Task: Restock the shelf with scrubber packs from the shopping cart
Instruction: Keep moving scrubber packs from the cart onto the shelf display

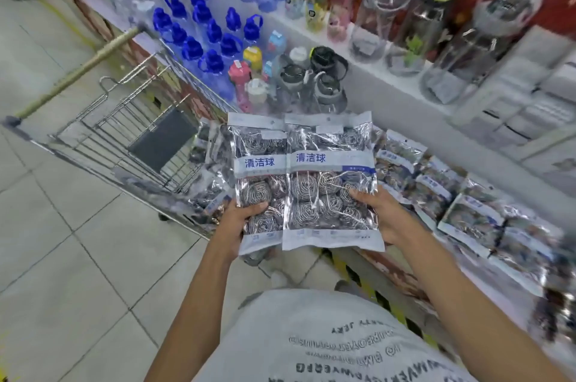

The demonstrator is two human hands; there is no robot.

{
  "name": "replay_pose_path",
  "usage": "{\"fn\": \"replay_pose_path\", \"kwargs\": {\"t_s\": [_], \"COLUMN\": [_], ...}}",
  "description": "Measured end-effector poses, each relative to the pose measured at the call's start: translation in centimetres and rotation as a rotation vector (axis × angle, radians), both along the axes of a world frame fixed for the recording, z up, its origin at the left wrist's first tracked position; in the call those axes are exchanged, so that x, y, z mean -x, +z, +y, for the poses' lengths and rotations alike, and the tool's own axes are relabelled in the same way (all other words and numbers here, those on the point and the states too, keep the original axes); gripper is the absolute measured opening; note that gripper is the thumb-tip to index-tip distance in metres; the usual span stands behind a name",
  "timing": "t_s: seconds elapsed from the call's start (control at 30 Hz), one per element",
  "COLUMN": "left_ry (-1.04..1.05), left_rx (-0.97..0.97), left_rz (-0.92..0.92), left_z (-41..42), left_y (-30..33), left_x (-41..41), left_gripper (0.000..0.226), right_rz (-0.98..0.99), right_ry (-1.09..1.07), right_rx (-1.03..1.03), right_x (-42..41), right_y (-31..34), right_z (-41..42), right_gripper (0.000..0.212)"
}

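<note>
Two clear scrubber packs with steel-wool balls and blue-lettered white labels are held side by side in front of me. My left hand [241, 219] grips the left pack [260, 163] at its lower left corner, thumb on top. My right hand [378, 213] grips the right pack [330, 163] at its lower right edge. The wire shopping cart [124, 132] stands behind and to the left, with more scrubber packs [212, 194] in its basket. More packs [467, 213] lie in rows on the low shelf [386, 260] at the right.
Upper shelves hold blue-capped bottles [202, 35] and large clear and coloured water bottles [436, 23]. The cart's handle [78, 69] runs off to the upper left. Grey tiled floor [78, 257] spreads at the left. My grey printed shirt fills the bottom.
</note>
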State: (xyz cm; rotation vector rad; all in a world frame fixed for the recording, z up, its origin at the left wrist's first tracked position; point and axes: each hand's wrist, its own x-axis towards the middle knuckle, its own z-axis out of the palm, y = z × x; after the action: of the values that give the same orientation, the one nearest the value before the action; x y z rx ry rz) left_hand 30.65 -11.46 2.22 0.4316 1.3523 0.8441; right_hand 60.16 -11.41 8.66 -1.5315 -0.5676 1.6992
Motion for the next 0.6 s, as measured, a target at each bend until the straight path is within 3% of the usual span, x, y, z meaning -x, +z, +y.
{"fn": "replay_pose_path", "kwargs": {"t_s": [0.07, 0.13, 0.2, 0.27, 0.37, 0.43, 0.47, 0.53, 0.6], "left_ry": [-0.078, -0.167, -0.239, -0.325, -0.393, -0.482, -0.52, -0.597, -0.666], "left_rx": [-0.018, -0.038, -0.057, -0.082, -0.116, -0.136, -0.128, -0.112, -0.1], "left_rz": [0.01, 0.043, 0.036, 0.036, 0.03, 0.022, 0.013, 0.007, -0.003], "left_z": [-0.3, -0.8, -1.4, -2.6, -3.5, -4.8, -5.2, -6.6, -7.3], "left_y": [-0.2, -0.9, -1.5, -0.6, -2.2, -0.4, 0.0, 1.8, 1.7], "left_x": [-2.2, -4.5, -6.9, -9.7, -13.0, -15.7, -17.0, -19.4, -21.4], "left_gripper": [0.08, 0.094, 0.102, 0.096, 0.104, 0.101, 0.093, 0.076, 0.074], "right_rz": [0.004, 0.027, 0.035, 0.055, 0.074, 0.029, 0.039, 0.043, 0.044], "right_ry": [-0.062, -0.131, -0.231, -0.313, -0.408, -0.461, -0.504, -0.587, -0.684], "right_rx": [-0.002, -0.005, -0.011, 0.0, -0.005, -0.009, -0.013, -0.039, -0.036], "right_x": [-2.7, -5.3, -7.6, -9.8, -12.9, -14.1, -14.8, -15.7, -16.3], "right_y": [0.0, -0.2, 0.1, 0.4, -0.1, 0.4, 0.3, 0.4, 0.3], "right_z": [-2.5, -5.1, -8.0, -11.0, -15.3, -18.3, -19.8, -22.7, -25.3], "right_gripper": [0.037, 0.036, 0.044, 0.062, 0.066, 0.087, 0.082, 0.053, 0.05]}}
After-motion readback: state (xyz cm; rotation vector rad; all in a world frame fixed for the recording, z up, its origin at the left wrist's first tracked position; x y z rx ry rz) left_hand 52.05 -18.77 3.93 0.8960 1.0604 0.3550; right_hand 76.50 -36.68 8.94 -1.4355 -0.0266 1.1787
